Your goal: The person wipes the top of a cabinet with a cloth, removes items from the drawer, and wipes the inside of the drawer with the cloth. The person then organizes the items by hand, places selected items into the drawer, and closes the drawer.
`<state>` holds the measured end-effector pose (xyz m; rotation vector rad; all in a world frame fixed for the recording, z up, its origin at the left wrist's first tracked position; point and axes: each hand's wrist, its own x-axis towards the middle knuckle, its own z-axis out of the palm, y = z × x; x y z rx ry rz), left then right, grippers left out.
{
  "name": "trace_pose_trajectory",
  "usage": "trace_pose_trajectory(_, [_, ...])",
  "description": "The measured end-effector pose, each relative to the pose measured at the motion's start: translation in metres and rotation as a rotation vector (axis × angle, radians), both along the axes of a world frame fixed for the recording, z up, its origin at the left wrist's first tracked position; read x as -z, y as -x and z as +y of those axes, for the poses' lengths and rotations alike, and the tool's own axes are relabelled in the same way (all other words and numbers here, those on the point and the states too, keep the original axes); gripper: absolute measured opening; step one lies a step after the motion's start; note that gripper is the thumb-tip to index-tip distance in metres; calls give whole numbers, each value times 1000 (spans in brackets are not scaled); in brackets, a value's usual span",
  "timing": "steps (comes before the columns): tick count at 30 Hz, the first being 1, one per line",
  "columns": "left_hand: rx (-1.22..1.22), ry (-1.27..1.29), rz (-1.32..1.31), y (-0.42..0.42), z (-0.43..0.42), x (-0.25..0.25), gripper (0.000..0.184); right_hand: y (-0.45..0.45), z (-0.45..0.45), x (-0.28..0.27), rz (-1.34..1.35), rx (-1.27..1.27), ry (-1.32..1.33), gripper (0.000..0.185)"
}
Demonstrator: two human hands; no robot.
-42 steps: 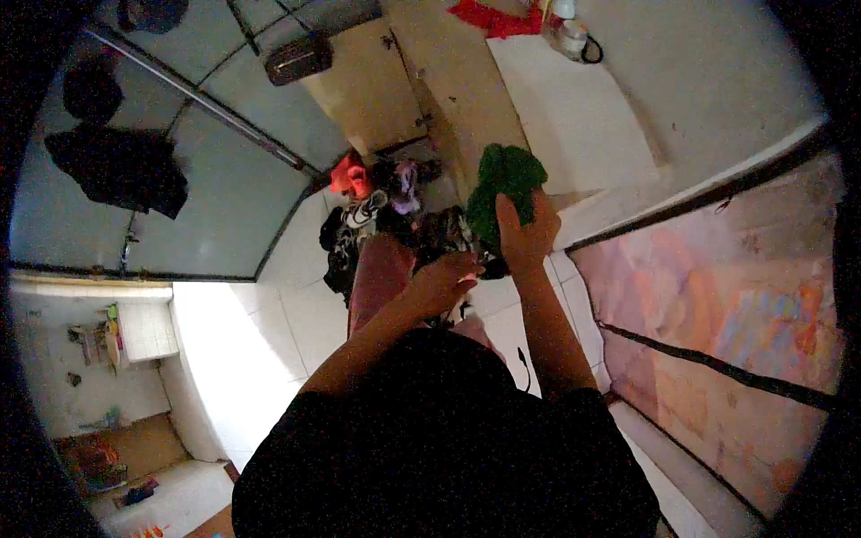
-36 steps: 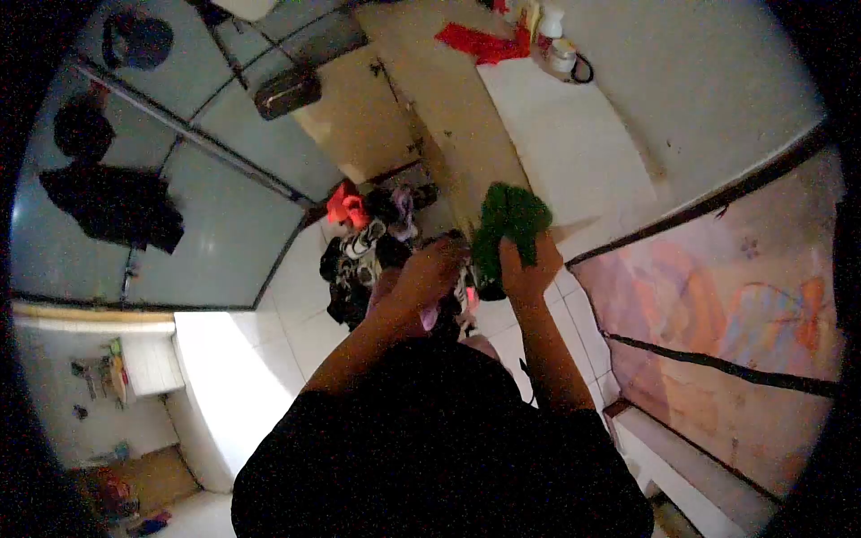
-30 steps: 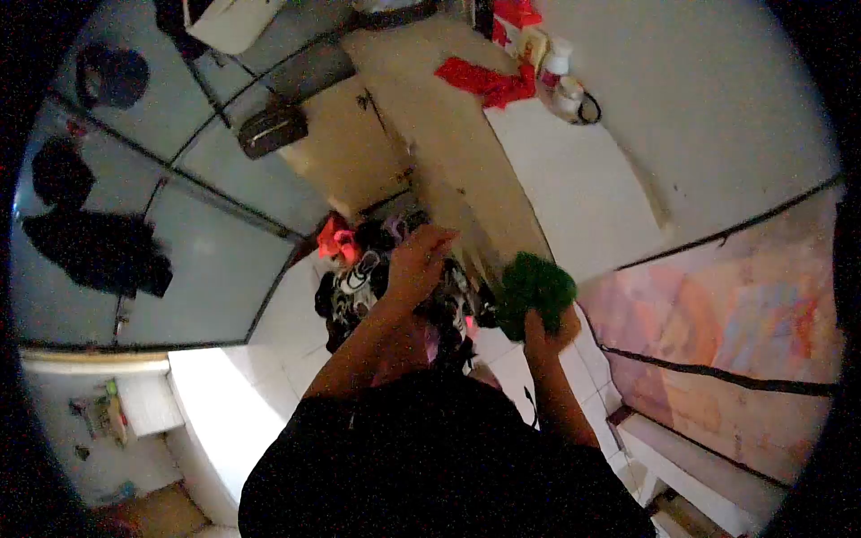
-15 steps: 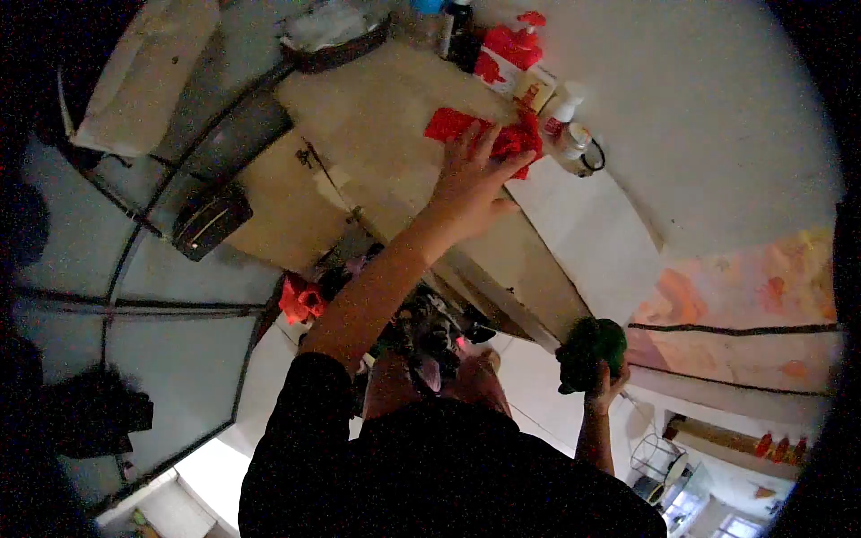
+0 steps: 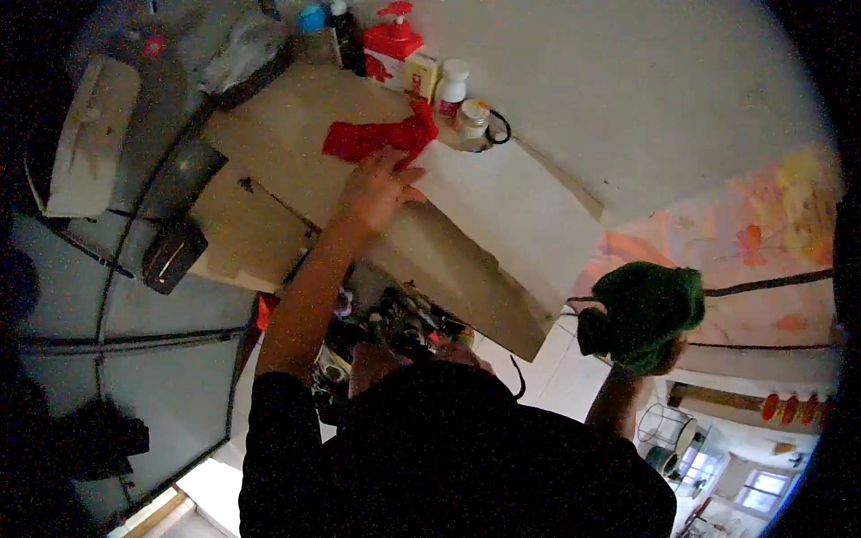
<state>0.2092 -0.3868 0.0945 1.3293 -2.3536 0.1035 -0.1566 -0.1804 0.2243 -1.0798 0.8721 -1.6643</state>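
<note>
My left hand point(image 5: 381, 193) reaches over the brown tabletop, fingers a little apart, at the near edge of a crumpled red cloth point(image 5: 381, 139). Its fingertips overlap the cloth's edge; whether they press on it I cannot make out. The cloth lies on the surface in front of several bottles. Off to the right, my right hand point(image 5: 668, 354) is closed around a bunched dark green cloth point(image 5: 650, 309), held up clear of the tabletop. The green cloth hides most of those fingers.
Along the wall stand a red and white pump bottle point(image 5: 392, 54), a small yellowish box point(image 5: 420, 74), a white bottle point(image 5: 452, 85), a lidded jar point(image 5: 473, 118) and a dark bottle point(image 5: 345, 40). A dark case point(image 5: 175, 255) lies at left. Floral fabric point(image 5: 744, 242) hangs at right.
The view has shifted, so the tabletop items sit farther left. My left hand has drawn back from atop the red cloth to its near edge. My right hand has raised the green cloth.
</note>
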Motion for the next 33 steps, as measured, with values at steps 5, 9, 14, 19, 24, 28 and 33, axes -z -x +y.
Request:
trace_pose_trajectory(5, [-55,-45,273,-30,-5,9,26,-29,2,-22,1311,-96,30,60])
trace_pose_trajectory(9, [-266,-110,401,-41,4,5,32,-39,-16,97,1541,-184,227,65])
trace_pose_trajectory(14, [-343,-16,479,-43,6,17,41,-27,-121,108,1910,340,48,57])
trace_pose_trajectory(19, [-91,495,292,-51,-4,42,35,-32,-195,135,1854,323,-8,69])
trace_pose_trajectory(24, [-107,393,337,-55,-1,37,23,-72,-88,100,1744,-245,220,71])
trace_pose_trajectory(28, [-74,467,238,-55,6,26,20,-28,-126,110,1785,-7,149,62])
trace_pose_trajectory(33, [-136,485,387,-47,6,25,23,-69,-163,113,1809,188,9,57])
